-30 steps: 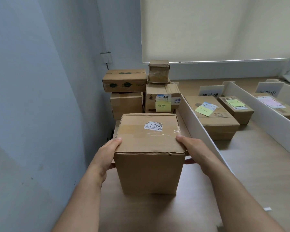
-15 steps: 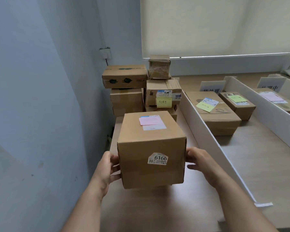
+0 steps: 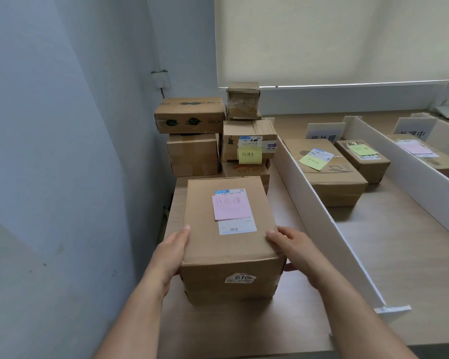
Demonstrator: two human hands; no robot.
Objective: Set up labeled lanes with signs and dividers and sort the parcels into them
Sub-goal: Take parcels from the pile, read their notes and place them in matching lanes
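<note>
Sorting step: parcel (image 3: 230, 237) with pink note (image 3: 231, 207) clasped at both sides, left hand (image 3: 170, 251) and right hand (image 3: 292, 248) gripping, low over table (image 3: 389, 257), left of white divider (image 3: 322, 221). Next, probably: over divider, beside sorted parcel (image 3: 324, 174).

Lighting soft and even. Daylight reaches me through the drawn roller blind (image 3: 335, 40), with a bright strip along its bottom edge. Shadows under the boxes are faint. No glare. Focus sharp throughout. Wide-angle bending shows at my forearms and the wall (image 3: 49, 151).
</note>
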